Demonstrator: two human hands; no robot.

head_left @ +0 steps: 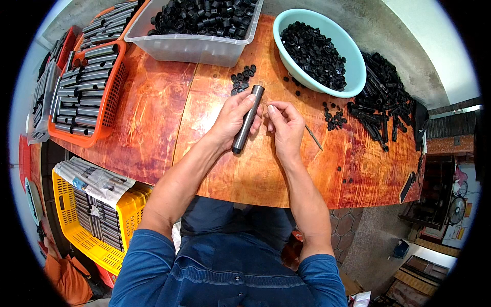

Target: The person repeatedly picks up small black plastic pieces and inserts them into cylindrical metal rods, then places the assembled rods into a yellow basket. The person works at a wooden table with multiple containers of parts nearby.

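Note:
My left hand (232, 118) is wrapped round a dark grey metal tube (247, 121), which tilts with its upper end toward the far side; black shows at both ends. Just right of the tube is my right hand (285, 125), thumb and forefinger pinched together. Whatever sits between those fingertips is too small to name. Beside the right hand a thin metal rod (313, 137) sticks out; I cannot tell whether it lies on the table or is held in the palm. Beyond the tube lie several small black caps (243, 80) on the wooden table (153, 138).
At the back stand a clear plastic bin (189, 51) of black fittings and a light blue bowl (353, 84) of small black parts. Black pieces are heaped (383, 97) at right. Left are an orange basket (107, 115) of tubes and, lower, a yellow crate (87, 238). A person (69, 279) shows at lower left.

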